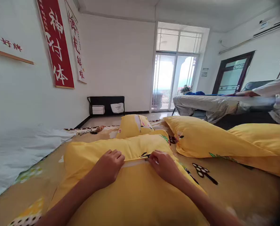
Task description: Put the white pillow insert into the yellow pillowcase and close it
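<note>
Near the camera, on the bed (236, 188), a yellow pillow (130, 194) lies flat with its open edge turned away from the person. Both hands work at that edge. The left hand (110, 164) is curled, fingers pressed down on the case beside a pale strip, apparently pinning the fabric so it stays taut. The right hand (164, 164) is pinched at the right end of the same strip, gripping something small; it looks like a zipper pull (148, 156), though it is too small to confirm. A pale line between the hands suggests the opening is partly parted, with the white insert showing inside the case.

Further off, a second pillow (132, 125) stands partly upright, a patch of white filling visible at its top, so its case appears not fully closed. To the right, two more filled pillows (208, 138) lie overlapping, well apart from the hands.

Left of the bed, a white sheet (19, 147) is spread against the wall. At the far right, another person's sleeve (271, 88) rests on a grey cover (212, 105) draped over separate furniture.
</note>
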A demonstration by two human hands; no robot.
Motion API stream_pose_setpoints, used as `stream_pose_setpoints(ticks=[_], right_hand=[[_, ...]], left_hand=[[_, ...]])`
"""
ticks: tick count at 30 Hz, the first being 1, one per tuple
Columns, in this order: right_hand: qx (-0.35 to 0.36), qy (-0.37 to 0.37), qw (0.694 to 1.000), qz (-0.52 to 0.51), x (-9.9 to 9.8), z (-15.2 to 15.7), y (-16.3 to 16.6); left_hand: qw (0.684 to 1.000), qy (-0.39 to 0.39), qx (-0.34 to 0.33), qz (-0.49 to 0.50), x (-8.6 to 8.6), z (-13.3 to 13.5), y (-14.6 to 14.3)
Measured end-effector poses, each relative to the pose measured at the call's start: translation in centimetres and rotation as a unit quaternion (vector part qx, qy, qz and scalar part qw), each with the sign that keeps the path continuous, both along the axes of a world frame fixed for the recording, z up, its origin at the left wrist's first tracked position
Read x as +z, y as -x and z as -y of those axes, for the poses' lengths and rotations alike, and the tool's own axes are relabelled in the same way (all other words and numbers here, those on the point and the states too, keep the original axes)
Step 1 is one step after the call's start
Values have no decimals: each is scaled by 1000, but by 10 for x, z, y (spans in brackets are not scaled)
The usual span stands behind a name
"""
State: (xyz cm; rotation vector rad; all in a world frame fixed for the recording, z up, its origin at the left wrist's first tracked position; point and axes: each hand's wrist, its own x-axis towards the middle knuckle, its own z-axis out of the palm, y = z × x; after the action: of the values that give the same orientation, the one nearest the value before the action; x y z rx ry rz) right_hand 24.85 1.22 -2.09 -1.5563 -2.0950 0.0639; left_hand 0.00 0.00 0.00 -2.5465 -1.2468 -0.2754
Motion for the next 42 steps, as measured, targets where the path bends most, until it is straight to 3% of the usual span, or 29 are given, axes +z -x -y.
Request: stream_pose_setpoints(ticks=[6, 13, 20, 32, 34, 38, 42], right_hand=[[-11, -152, 986, 70, -6, 16, 10], [10, -359, 931, 69, -30, 36, 8], [31, -320, 943, -90, -63, 34, 5], [-30, -331, 932, -143, -80, 18, -36], [-31, -365, 921, -130, -84, 19, -35], [-54, -441, 893, -71, -90, 18, -25], [-71, -440, 892, -77, -88, 15, -21]], left_hand=[[998, -36, -46, 5, 4, -2, -45], [994, 1, -108, -22, -7, -11, -69], [991, 54, -118, -26, -3, -5, -65], [976, 195, -78, 47, -2, -20, -55], [982, 176, -62, 27, -1, -19, -60], [995, 63, -64, -34, -4, -14, -83], [992, -9, -99, -73, -9, -21, -112]])
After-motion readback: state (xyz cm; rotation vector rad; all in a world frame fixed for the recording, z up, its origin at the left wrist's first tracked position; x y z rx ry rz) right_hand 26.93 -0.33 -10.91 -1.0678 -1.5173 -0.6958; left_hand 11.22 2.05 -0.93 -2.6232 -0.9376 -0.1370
